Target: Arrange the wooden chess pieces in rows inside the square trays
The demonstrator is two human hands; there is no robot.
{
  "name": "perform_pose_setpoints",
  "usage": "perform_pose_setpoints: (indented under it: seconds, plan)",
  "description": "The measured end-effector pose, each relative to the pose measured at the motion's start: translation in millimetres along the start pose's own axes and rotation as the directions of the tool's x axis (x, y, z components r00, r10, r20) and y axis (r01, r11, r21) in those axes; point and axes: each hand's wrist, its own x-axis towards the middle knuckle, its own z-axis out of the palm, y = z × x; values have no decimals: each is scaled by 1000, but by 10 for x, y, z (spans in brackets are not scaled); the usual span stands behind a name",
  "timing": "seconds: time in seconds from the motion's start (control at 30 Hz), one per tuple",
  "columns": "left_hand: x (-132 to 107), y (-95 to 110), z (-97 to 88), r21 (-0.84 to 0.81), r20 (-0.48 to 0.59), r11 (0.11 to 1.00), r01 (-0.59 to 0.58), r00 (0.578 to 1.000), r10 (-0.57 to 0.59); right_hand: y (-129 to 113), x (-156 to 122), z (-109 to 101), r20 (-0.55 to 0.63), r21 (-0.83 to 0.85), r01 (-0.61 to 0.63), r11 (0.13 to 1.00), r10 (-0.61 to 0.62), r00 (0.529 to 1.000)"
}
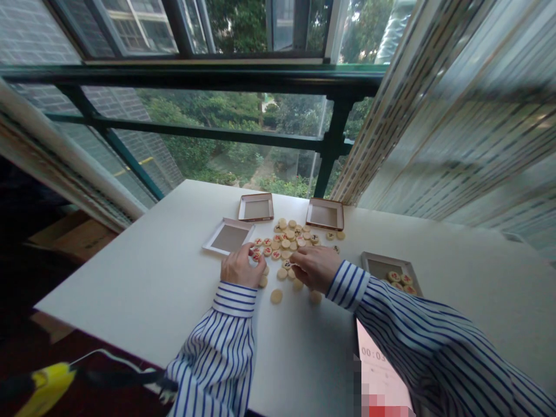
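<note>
fingers (253,250) of the left hand (238,269) bunch together on a red-marked disc (256,255) at the disc pile's (289,236) near-left edge; the right hand (315,267) curls at its near edge. whether either grips, i cannot tell. better to lift 1 straight up, sparing neighbours.

The white desk (143,289) carries scattered round wooden pieces (286,240), four shallow trays (256,197) around them and a phone (377,370) at its near edge.

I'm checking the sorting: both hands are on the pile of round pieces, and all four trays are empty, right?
Not all four: the head view shows the tray by the right sleeve holding a few pieces. Left hand and right hand are indeed on the pile.
</note>
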Motion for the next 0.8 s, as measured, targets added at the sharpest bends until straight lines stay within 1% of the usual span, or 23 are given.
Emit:
perform_pose_setpoints:
  seconds: [0.13,0.33,0.5,0.8]
  plan:
    - [-19,9,-3,-40,-77,998,-42,996,39,15,-60,-26,-25,-13,-25,1000,24,999]
    - [-42,46,-39,-51,-135,996,-79,988,71,50,-136,-12,-100,-37,-1,999,-3,995]
    - [-65,96,-74,-85,-155,990,-112,983,98,85,-202,4,-134,-37,-1,999,-4,991]
    - [-143,232,-115,-141,-157,980,-141,981,118,86,-392,-118,-141,13,-65,998,66,988]
